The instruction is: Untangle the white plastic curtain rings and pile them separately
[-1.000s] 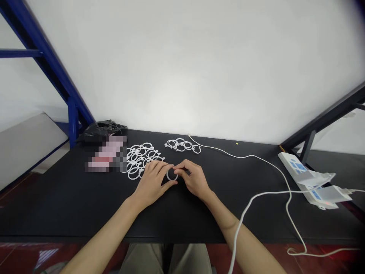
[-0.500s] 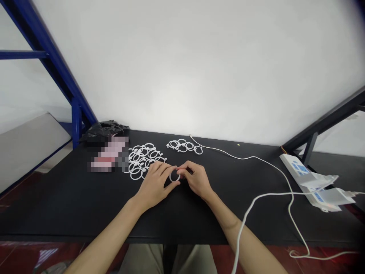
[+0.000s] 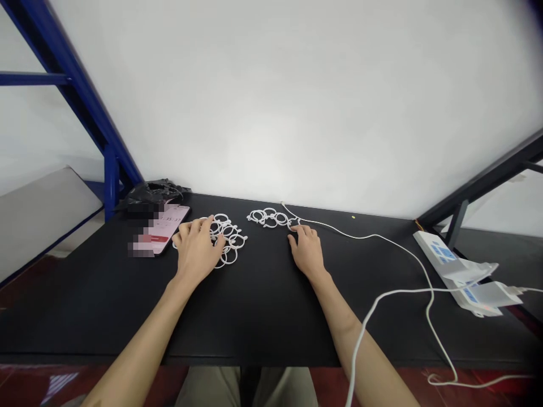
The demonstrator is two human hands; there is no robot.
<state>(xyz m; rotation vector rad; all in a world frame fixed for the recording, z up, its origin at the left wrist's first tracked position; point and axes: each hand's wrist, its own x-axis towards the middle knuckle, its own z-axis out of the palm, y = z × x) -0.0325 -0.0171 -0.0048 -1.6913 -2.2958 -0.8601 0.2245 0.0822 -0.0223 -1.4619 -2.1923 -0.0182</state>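
Note:
My left hand (image 3: 195,247) lies with fingers spread over a loose heap of white plastic rings (image 3: 227,236) on the black table (image 3: 263,299). My right hand (image 3: 306,247) rests palm down farther right, its fingertips at the right end of a short chain of linked white rings (image 3: 271,217) near the wall. What is under those fingertips is hidden, so I cannot say whether they hold a ring.
A phone (image 3: 163,228) lies left of the heap, with a crumpled black bag (image 3: 153,192) behind it. A white cable (image 3: 382,265) runs from the chain across the table's right side. White and blue boxes (image 3: 462,271) sit at the right edge. A blue frame (image 3: 85,113) stands at left.
Both hands held one white ring between them at the table's middle. They have parted: the left moved onto the ring heap, the right moved up to the chain of rings.

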